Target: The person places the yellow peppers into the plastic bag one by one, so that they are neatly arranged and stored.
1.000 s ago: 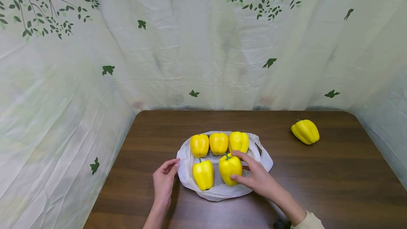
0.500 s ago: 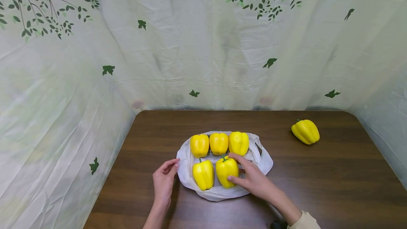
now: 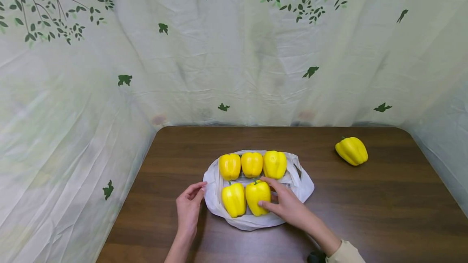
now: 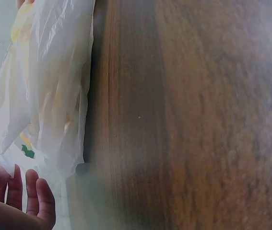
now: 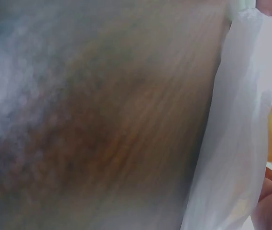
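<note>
A white plastic bag (image 3: 252,225) lies on the table with its mouth spread wide. Inside, three yellow bell peppers make up the back row, the middle one (image 3: 252,164) among them. In front of them are a left bell pepper (image 3: 233,200) and a right bell pepper (image 3: 257,199), side by side. My right hand (image 3: 289,206) grips that front right pepper, thumb on its near side and fingers at its top. My left hand (image 3: 189,206) pinches the bag's left rim between thumb and fingertips; in the left wrist view the bag's edge (image 4: 6,163) is caught there.
Another yellow bell pepper (image 3: 352,151) lies on the brown wooden table (image 3: 395,198) at the back right. Whitish curtains (image 3: 241,52) printed with leaves hang behind and at both sides. A small dark object (image 3: 316,257) shows beside the right forearm.
My right hand has moved the front right pepper leftward inside the bag, closer to the front left one. The left hand stays at the bag's rim.
</note>
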`<state>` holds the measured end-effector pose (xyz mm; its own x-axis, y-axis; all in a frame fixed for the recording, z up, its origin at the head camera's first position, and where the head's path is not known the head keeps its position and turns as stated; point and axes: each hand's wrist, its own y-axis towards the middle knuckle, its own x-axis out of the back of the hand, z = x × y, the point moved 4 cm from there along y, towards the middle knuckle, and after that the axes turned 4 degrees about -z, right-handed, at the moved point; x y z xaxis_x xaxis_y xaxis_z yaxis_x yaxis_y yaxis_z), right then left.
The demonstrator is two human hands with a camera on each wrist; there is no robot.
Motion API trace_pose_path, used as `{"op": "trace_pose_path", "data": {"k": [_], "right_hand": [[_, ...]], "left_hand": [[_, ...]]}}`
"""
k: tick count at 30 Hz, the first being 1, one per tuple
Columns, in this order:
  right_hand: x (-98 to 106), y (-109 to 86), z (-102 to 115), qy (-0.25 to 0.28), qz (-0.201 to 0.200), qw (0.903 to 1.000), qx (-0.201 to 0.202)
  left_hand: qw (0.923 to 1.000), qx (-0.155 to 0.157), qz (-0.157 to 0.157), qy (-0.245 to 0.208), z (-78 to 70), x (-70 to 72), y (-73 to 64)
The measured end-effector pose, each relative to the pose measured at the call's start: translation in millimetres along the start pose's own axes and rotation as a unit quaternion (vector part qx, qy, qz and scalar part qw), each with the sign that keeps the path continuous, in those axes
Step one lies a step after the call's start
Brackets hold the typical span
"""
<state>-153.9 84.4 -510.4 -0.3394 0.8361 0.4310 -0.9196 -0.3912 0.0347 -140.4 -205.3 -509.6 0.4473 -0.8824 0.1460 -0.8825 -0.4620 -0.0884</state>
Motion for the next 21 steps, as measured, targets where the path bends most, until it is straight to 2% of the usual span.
{"op": "trace_pose_path", "data": {"k": [9,21], "right_hand": [[-3.3,4.0,-7.4,0.005,0.003,0.9988,-0.049],[-4.4,9.2,-5.8,-0.051,-0.016,0.9974,-0.048]], "left_hand": [[1.0000,-0.003,0.001,0.002,-1.1,-1.2,-0.4],[0.9999,-0.013,-0.002,0.004,-2.6,-1.0,-1.9]]}}
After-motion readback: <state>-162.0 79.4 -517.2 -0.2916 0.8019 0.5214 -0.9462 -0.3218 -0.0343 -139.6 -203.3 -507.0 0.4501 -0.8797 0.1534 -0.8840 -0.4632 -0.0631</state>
